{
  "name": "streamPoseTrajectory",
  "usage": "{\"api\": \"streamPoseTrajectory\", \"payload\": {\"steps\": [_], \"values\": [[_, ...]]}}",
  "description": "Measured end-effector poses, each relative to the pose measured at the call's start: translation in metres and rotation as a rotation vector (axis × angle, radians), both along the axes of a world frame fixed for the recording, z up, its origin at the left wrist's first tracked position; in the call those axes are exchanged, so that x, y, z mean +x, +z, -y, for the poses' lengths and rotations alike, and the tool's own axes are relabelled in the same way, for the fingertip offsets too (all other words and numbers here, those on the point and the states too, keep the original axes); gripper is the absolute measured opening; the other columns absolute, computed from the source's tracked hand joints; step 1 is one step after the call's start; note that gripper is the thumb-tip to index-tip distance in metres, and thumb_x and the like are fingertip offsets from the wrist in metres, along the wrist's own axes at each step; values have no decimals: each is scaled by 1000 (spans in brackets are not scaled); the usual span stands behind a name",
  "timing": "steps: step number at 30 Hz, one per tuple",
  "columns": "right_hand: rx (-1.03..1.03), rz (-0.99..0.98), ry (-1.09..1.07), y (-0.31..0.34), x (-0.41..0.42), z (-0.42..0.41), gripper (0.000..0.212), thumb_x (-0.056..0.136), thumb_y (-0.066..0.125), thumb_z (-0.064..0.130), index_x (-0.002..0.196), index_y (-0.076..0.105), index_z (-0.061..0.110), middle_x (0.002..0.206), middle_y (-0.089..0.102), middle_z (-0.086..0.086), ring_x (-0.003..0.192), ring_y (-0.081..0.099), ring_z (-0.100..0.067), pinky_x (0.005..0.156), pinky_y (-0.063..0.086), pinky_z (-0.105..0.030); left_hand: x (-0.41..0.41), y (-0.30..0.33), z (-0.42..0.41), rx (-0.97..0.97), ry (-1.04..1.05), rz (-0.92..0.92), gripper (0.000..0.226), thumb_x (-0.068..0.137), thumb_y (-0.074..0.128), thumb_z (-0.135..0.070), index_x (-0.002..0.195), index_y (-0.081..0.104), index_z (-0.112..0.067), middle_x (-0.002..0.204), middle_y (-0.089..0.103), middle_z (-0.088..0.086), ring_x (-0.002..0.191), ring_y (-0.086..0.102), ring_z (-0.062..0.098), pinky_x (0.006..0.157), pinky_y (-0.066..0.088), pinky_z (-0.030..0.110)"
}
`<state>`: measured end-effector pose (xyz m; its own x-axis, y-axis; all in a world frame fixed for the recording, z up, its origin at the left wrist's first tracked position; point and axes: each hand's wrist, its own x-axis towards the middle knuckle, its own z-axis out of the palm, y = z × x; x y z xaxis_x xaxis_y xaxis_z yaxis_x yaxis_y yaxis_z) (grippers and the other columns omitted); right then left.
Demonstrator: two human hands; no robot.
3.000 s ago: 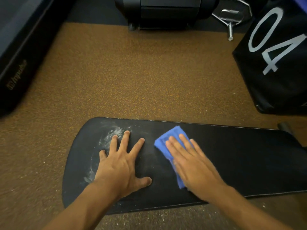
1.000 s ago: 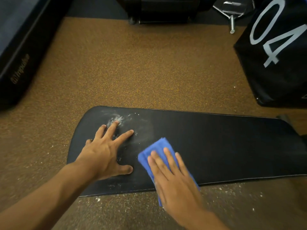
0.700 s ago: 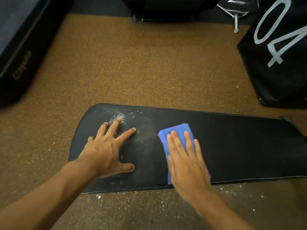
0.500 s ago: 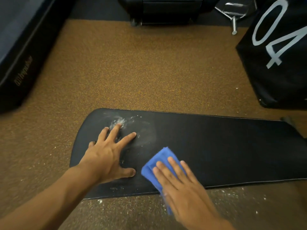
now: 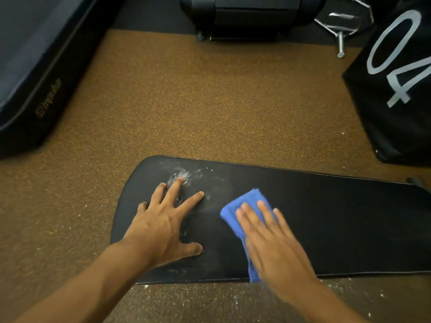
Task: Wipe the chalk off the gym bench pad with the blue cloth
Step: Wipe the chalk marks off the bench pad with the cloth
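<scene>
The black bench pad [image 5: 338,224] lies across the lower half of the view. A white chalk smear [image 5: 183,176] sits near its rounded left end, with fainter dust around it. My left hand [image 5: 168,224] rests flat on the pad with fingers spread, its middle fingertip at the smear. The folded blue cloth [image 5: 242,206] lies on the pad right of that hand. My right hand [image 5: 270,241] presses flat on the cloth, covering most of it; the cloth's far end and a strip at the pad's near edge show.
Brown speckled floor [image 5: 210,101] surrounds the pad, with white chalk crumbs [image 5: 210,299] along the near side. A dark padded block [image 5: 35,66] stands at left, a black box marked 04 [image 5: 396,78] at right, and black equipment [image 5: 251,17] with a metal part [image 5: 340,43] at the back.
My right hand has slid the cloth away from the pad's near edge, up and to the right. The left hand stays planted on the pad by the smear.
</scene>
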<state>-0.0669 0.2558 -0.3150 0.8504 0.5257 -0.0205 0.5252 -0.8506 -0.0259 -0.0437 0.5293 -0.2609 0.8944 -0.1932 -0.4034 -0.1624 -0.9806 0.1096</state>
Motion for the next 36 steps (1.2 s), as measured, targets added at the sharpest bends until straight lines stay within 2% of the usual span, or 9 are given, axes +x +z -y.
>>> {"api": "streamPoseTrajectory", "payload": {"steps": [3,7,10,13,17,20,24,30,36], "values": [[84,-13,-276,2,39,-43,57,102,30,31,157,35,13,164,35,-4,152,25,-37,119,27,-58,-5,-1,-9,-64,32,38,114,59,42,-95,151,-14,-56,165,-26,-4,154,-9,31,121,28,53],[58,-40,-95,-4,26,-65,59,105,32,29,161,21,14,169,21,-2,156,12,-35,123,19,-56,-9,1,-21,-48,104,56,116,63,48,-94,152,-14,-53,165,-25,-4,154,-10,30,122,26,51],[-3,-14,41,2,13,-25,57,104,30,31,159,31,16,166,29,-1,155,20,-30,118,21,-50,-4,-1,-32,-38,137,58,119,58,45,-96,153,-12,-52,165,-20,-1,154,-5,33,121,28,53],[18,-21,-93,2,39,-10,57,104,26,32,157,36,15,164,34,-2,153,25,-32,117,23,-51,0,-3,-33,-22,161,29,120,57,44,-95,153,-12,-49,166,-15,0,153,-2,34,120,28,53],[106,-23,-307,-2,85,-69,61,101,22,31,158,31,13,164,33,-3,152,23,-38,120,25,-58,2,-5,-30,4,161,16,119,61,49,-94,154,-9,-48,167,-13,2,153,-1,35,120,28,54],[78,-30,-155,-2,69,-86,59,102,28,28,160,26,13,167,27,-4,154,17,-37,122,21,-57,1,-4,-30,15,166,14,118,63,49,-93,154,-11,-48,167,-16,1,153,-4,34,121,27,53],[5,-9,66,5,41,-36,57,104,29,29,159,30,14,165,30,-3,154,22,-30,118,21,-50,0,0,-27,13,175,1,118,66,50,-91,154,-15,-47,166,-21,0,154,-8,34,120,26,52],[101,-16,-285,-3,107,-85,62,100,19,32,157,33,11,164,35,-5,151,25,-39,120,24,-57,0,-3,-28,16,167,-4,117,67,51,-90,154,-13,-47,166,-21,1,154,-7,35,120,24,54],[31,-22,77,4,71,-71,56,105,27,29,158,31,13,166,29,-3,155,20,-32,121,22,-50,0,-3,-27,10,180,3,117,65,52,-90,154,-10,-47,167,-17,1,154,-4,35,120,26,55]]}}
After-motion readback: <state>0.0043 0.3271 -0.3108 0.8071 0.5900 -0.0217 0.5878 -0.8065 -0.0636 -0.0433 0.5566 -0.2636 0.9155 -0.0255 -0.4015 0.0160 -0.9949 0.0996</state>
